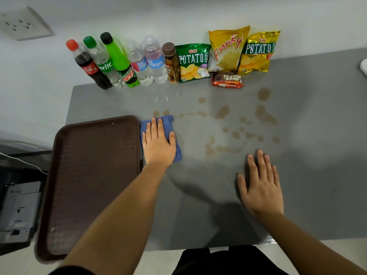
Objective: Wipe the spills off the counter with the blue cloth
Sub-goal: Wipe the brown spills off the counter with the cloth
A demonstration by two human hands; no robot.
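Note:
A folded blue cloth (167,121) lies on the grey counter (307,175), right beside the tray's right edge. My left hand (158,144) presses flat on top of the cloth, fingers spread and pointing away from me. Brown spills (222,112) dot the counter to the right of the cloth, in several patches reaching as far as a large spot (263,93) near the snacks. My right hand (260,185) rests flat on the bare counter, palm down, below the spills and holding nothing.
A dark brown tray (93,175) fills the counter's left side. Along the back wall stand several bottles (119,60), chip bags (228,48) and a chocolate bar pack (227,80). A wall socket (21,23) is at upper left. The counter's front edge is near my body.

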